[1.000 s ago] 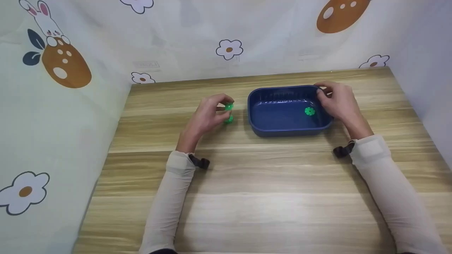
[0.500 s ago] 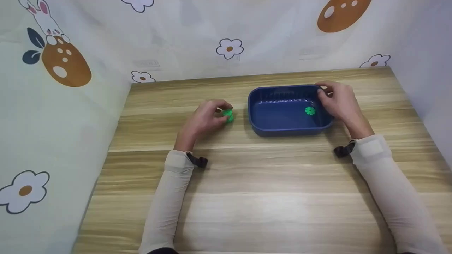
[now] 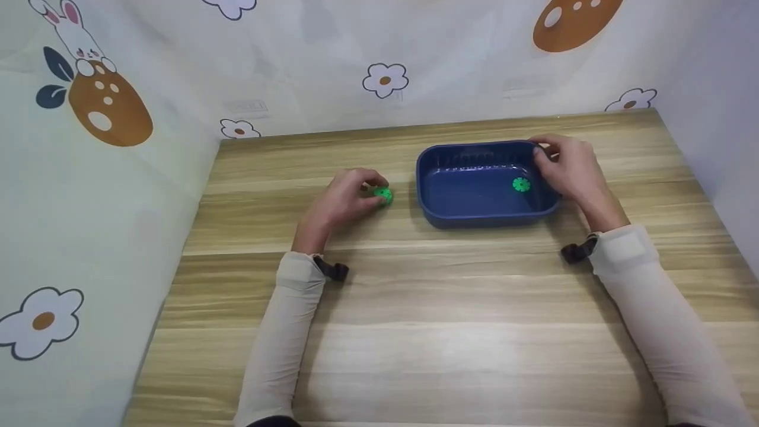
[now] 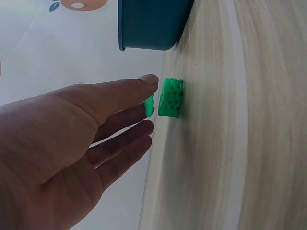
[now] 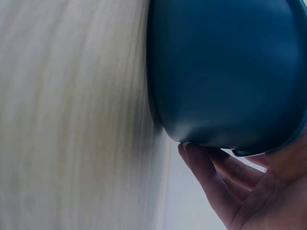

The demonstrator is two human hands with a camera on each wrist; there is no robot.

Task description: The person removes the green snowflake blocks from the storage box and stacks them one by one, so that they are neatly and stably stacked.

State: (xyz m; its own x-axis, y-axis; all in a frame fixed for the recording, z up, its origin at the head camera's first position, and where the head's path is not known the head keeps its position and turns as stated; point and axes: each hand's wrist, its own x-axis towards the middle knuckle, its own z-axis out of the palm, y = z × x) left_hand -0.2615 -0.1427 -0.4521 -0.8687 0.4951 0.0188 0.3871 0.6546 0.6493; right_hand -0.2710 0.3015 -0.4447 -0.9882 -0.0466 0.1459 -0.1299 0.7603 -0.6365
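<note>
My left hand point(image 3: 347, 198) pinches a thin green flower-shaped disc point(image 4: 149, 105) between thumb and fingers. Just below it, a short stack of green discs point(image 4: 171, 97) stands on the table; a narrow gap shows between the two in the left wrist view. To the right is a dark blue rectangular box point(image 3: 474, 222), whose far right corner my right hand point(image 3: 572, 169) grips, thumb inside the rim and fingers along the outer wall. On the box floor, near its right end, lies one more green flower disc point(image 3: 521, 184).
The wood-grain table point(image 3: 445, 332) meets a wall point(image 3: 320, 65) with printed flowers, a rabbit and brown shapes at the back and left. Another pale wall point(image 3: 717, 118) stands on the right. Each wrist wears a small black camera point(image 3: 339, 271).
Over the last second my left hand has come down with its disc from above the stack to close over it. My right hand and the box have stayed in place.
</note>
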